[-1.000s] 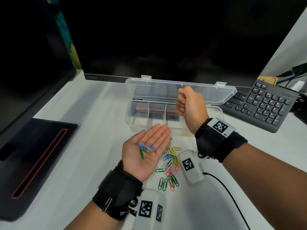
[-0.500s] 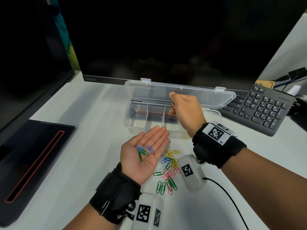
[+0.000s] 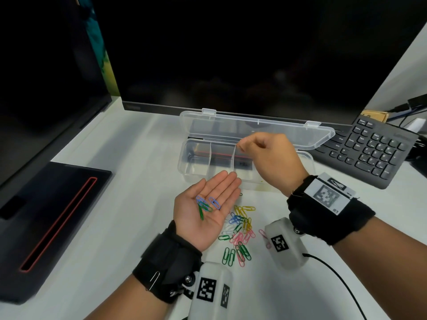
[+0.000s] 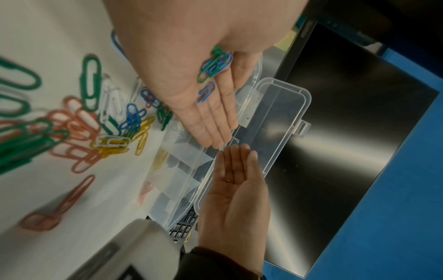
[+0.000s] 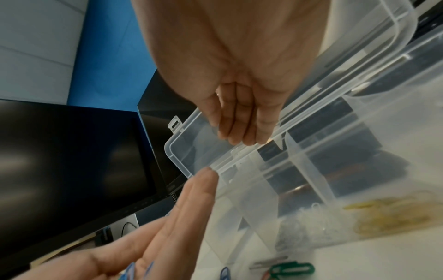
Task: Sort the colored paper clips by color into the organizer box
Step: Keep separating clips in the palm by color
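Note:
My left hand (image 3: 205,215) lies palm up and flat in front of the clear organizer box (image 3: 196,167), carrying a few blue and green paper clips (image 3: 206,204) on the palm (image 4: 191,75). My right hand (image 3: 270,158) hovers over the box's middle compartments, fingers loosely bent and holding nothing (image 4: 237,176). The box lid (image 3: 254,131) stands open behind it. A pile of loose clips (image 3: 240,229) in green, pink, yellow, blue and white lies on the desk between my wrists. Yellow clips (image 5: 388,216) and white clips (image 5: 304,223) lie in separate compartments.
A dark monitor (image 3: 231,54) stands right behind the box. A black keyboard (image 3: 374,153) sits at the right and a black slab with a red slot (image 3: 53,222) at the left. A black cable (image 3: 342,285) trails from my right wrist camera.
My right hand went from a fist above the box to a pinch and has now loosened its fingers over the middle compartments. The left palm has stayed put with its clips.

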A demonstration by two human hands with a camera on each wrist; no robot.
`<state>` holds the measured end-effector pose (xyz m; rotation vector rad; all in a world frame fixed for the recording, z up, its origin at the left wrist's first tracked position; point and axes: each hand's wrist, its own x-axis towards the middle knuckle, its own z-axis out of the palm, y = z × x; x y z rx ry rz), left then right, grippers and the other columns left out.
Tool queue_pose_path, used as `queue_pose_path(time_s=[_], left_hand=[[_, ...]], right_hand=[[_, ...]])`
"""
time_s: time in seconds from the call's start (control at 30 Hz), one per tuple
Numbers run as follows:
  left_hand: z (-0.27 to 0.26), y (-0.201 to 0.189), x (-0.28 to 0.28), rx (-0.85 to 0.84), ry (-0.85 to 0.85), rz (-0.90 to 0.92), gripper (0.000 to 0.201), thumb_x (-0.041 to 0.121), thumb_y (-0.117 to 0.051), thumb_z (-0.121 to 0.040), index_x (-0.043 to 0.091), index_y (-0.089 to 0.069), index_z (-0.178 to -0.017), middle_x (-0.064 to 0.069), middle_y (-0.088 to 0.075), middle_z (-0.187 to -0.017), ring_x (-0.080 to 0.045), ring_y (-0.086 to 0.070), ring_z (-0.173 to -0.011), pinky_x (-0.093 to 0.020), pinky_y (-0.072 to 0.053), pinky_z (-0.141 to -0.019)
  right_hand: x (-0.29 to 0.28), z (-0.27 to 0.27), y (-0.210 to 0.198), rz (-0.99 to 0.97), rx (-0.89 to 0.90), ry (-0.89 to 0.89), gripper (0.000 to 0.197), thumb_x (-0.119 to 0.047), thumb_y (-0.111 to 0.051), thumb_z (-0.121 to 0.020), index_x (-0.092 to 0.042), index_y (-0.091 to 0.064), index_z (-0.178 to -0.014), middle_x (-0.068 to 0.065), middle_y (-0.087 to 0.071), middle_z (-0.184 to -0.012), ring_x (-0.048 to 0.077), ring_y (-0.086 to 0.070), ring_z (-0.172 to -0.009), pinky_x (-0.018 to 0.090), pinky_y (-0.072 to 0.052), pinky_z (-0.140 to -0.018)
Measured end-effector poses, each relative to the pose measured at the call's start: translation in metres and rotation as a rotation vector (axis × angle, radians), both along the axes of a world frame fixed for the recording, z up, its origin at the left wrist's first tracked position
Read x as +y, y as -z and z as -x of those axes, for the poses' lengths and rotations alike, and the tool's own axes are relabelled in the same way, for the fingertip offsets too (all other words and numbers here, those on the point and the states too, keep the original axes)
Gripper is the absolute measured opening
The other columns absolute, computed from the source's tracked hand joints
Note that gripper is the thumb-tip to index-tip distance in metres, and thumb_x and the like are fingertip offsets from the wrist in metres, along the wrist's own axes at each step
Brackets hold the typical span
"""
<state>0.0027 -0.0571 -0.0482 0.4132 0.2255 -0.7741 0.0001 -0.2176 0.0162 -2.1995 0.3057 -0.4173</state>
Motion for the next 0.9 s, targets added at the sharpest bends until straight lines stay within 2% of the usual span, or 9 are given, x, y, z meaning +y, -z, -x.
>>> queue_pose_path(time_s=[0.13, 0.33, 0.43, 0.5, 0.57, 0.63, 0.77, 0.83, 0.9], left_hand=[[-0.001, 0.001, 0.001, -0.002, -0.012, -0.008, 0.043, 0.021, -0.037, -0.098, -0.01, -0.067, -0.105, -0.026, -0.066, -0.116, -0.037, -0.067, -0.103, -0.05, -0.052, -0.088], [0.0, -0.001, 0.0, 0.003, -0.042, -0.001, 0.047, 0.022, -0.035, -0.099, -0.01, -0.069, -0.102, -0.027, -0.068, -0.107, -0.036, -0.071, -0.093, -0.048, -0.052, -0.091], [0.002, -0.003, 0.001, -0.032, -0.042, 0.009, 0.049, 0.024, -0.029, -0.099, -0.009, -0.059, -0.121, -0.026, -0.068, -0.105, -0.03, -0.071, -0.088, -0.043, -0.052, -0.095], [0.004, -0.006, 0.0, -0.043, -0.034, -0.006, 0.05, 0.025, -0.03, -0.099, -0.007, -0.049, -0.132, -0.023, -0.065, -0.116, -0.03, -0.069, -0.09, -0.038, -0.057, -0.08], [0.006, -0.006, 0.0, -0.03, -0.027, 0.0, 0.047, 0.025, -0.03, -0.099, -0.006, -0.053, -0.126, -0.018, -0.071, -0.091, -0.025, -0.07, -0.07, -0.03, -0.057, -0.061], [0.008, -0.008, -0.001, -0.041, -0.012, 0.026, 0.046, 0.027, -0.03, -0.1, -0.004, -0.057, -0.122, -0.011, -0.069, -0.072, -0.019, -0.066, -0.059, -0.025, -0.054, -0.057], [0.009, -0.01, 0.0, -0.091, 0.01, -0.012, 0.049, 0.029, -0.027, -0.101, -0.004, -0.055, -0.124, -0.012, -0.073, -0.084, -0.018, -0.069, -0.065, -0.026, -0.056, -0.061], [0.009, -0.01, -0.001, -0.103, 0.008, -0.008, 0.049, 0.029, -0.028, -0.101, -0.005, -0.055, -0.124, -0.014, -0.073, -0.092, -0.02, -0.069, -0.064, -0.027, -0.056, -0.061], [0.01, -0.01, -0.002, -0.105, -0.007, -0.005, 0.048, 0.028, -0.026, -0.101, -0.005, -0.053, -0.123, -0.013, -0.072, -0.078, -0.019, -0.068, -0.06, -0.025, -0.055, -0.058]], right_hand=[[-0.003, 0.002, -0.002, 0.034, 0.039, -0.013, 0.013, -0.017, -0.061, -0.092, -0.022, -0.072, -0.09, -0.008, -0.071, -0.085, 0.003, -0.064, -0.078, 0.009, -0.049, -0.065], [0.018, 0.02, -0.018, 0.042, 0.081, -0.233, 0.014, -0.014, -0.064, -0.089, -0.025, -0.074, -0.09, -0.01, -0.07, -0.076, 0.001, -0.063, -0.067, 0.016, -0.05, -0.063], [0.034, 0.034, -0.024, 0.179, 0.252, -0.438, 0.019, -0.014, -0.066, -0.086, -0.031, -0.076, -0.085, -0.014, -0.072, -0.071, -0.004, -0.065, -0.067, 0.007, -0.044, -0.061], [0.041, 0.039, -0.023, 0.253, 0.279, -0.452, 0.023, -0.016, -0.071, -0.082, -0.037, -0.071, -0.073, -0.02, -0.068, -0.064, -0.007, -0.062, -0.066, 0.003, -0.041, -0.062], [0.047, 0.041, -0.02, 0.336, 0.282, -0.416, 0.017, -0.018, -0.073, -0.08, -0.035, -0.073, -0.077, -0.021, -0.065, -0.063, -0.004, -0.06, -0.066, 0.006, -0.042, -0.062], [0.051, 0.042, -0.016, 0.474, 0.302, -0.408, 0.017, -0.017, -0.069, -0.081, -0.029, -0.075, -0.09, -0.011, -0.07, -0.076, 0.005, -0.061, -0.075, 0.021, -0.048, -0.071], [0.058, 0.043, -0.01, 0.569, 0.323, -0.409, 0.029, -0.011, -0.062, -0.083, -0.026, -0.073, -0.104, 0.006, -0.069, -0.092, 0.022, -0.059, -0.093, 0.036, -0.047, -0.083], [0.056, 0.044, -0.008, 0.529, 0.309, -0.38, 0.03, -0.01, -0.061, -0.082, -0.028, -0.073, -0.103, 0.005, -0.069, -0.092, 0.022, -0.06, -0.091, 0.035, -0.048, -0.083], [0.052, 0.043, -0.007, 0.474, 0.307, -0.365, 0.028, -0.01, -0.062, -0.081, -0.027, -0.074, -0.1, -0.002, -0.07, -0.085, 0.015, -0.061, -0.083, 0.027, -0.048, -0.08]])
